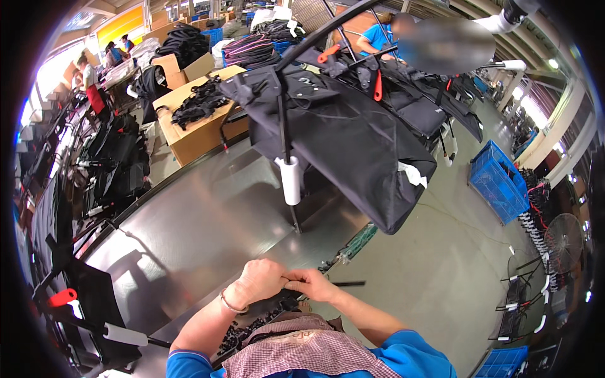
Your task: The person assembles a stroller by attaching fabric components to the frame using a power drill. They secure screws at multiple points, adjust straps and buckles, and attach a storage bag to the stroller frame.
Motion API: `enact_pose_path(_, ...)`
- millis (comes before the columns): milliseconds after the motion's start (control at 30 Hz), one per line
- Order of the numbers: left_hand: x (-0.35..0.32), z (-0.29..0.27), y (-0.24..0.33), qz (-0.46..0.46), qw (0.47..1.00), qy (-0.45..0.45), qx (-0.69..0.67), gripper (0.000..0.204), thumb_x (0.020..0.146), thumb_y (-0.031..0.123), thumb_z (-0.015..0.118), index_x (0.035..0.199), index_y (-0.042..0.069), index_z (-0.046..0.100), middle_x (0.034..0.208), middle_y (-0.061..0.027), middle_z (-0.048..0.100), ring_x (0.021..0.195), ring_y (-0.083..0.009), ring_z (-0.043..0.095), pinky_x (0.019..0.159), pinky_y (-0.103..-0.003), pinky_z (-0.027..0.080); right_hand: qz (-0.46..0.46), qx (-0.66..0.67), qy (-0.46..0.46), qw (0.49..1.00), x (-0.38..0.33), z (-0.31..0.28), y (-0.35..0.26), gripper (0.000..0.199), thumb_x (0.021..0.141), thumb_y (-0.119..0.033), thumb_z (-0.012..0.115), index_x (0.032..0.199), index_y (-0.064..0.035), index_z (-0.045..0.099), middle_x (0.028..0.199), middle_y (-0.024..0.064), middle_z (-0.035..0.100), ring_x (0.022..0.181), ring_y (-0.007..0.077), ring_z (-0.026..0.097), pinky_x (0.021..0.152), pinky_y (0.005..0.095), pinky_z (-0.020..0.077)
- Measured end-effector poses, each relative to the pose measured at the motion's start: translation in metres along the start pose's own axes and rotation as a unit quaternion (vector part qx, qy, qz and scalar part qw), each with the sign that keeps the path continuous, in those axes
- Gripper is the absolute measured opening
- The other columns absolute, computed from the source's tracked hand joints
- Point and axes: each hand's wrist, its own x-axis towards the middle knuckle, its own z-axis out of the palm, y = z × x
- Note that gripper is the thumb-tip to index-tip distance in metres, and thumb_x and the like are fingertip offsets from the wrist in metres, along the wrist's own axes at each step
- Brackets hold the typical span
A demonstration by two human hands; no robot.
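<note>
My left hand (263, 278) and my right hand (312, 285) meet low in front of me, fingers closed and pinched together. Whatever lies between the fingertips is too small or hidden to make out. A thin dark rod (350, 283) juts out beside my right hand; I cannot tell whether it is held. Small black parts (252, 324) are heaped by my apron, below my left hand. Beyond my hands, a black fabric piece on a tube frame (340, 138) rises over the metal worktable (208, 214). A white sleeve (290, 181) wraps one dark tube of it.
A cardboard box (189, 148) with black straps (200, 104) on top stands past the table. Another frame with a red lever (62, 297) is at the left. A blue crate (499, 183) and a fan (563, 244) are to the right. A co-worker (378, 38) is ahead.
</note>
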Motion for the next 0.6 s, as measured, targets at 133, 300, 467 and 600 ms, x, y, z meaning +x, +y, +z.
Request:
enact_pose_path(133,0.041,-0.038,-0.003,-0.069,0.997,0.009,-0.024,0.029,0.081,0.039,0.065,0.085,0.011,0.072,0.080,-0.0115,0.069,0.078,-0.0331,0.067,0.071,-0.044,0.054,0.053,-0.057,0.092,0.993,-0.026,-0.069,0.010,0.019,0.090,-0.014,0.067,0.101,0.0012,0.067,0.082,0.0001,0.067,0.073,0.0081,0.058,0.067,0.0253,0.0476)
enact_pose_path(300,0.064,-0.106,-0.069,-0.160,0.935,0.281,-0.143,0.009,0.078,0.010,0.069,0.081,0.002,0.071,0.074,-0.0149,0.068,0.067,-0.0213,0.068,0.064,-0.033,0.053,-0.066,0.256,0.405,0.875,-0.038,-0.157,-0.029,0.020,0.088,-0.017,0.062,0.108,-0.0103,0.062,0.094,0.0031,0.067,0.054,0.0059,0.044,0.044,0.0192,0.0269)
enact_pose_path(467,0.127,-0.229,-0.065,0.004,0.835,0.520,-0.181,0.015,0.091,0.008,0.060,0.100,-0.001,0.067,0.089,-0.0054,0.067,0.081,-0.0091,0.060,0.073,-0.023,0.048,-0.290,-0.180,0.511,0.789,0.072,-0.217,-0.124,0.035,0.088,-0.015,0.063,0.121,-0.0144,0.056,0.106,0.0042,0.061,0.092,0.0179,0.056,0.081,0.0301,0.0402)
enact_pose_path(600,0.178,-0.310,-0.024,0.234,0.816,0.323,-0.418,0.050,0.102,0.031,0.046,0.144,0.004,0.040,0.132,-0.0102,0.057,0.120,-0.0194,0.055,0.103,-0.035,0.038,-0.461,0.042,0.306,0.832,0.164,-0.218,-0.327,0.010,0.093,-0.012,0.060,0.088,-0.0041,0.061,0.067,-0.0030,0.051,0.056,0.0028,0.042,0.048,0.0200,0.0317)
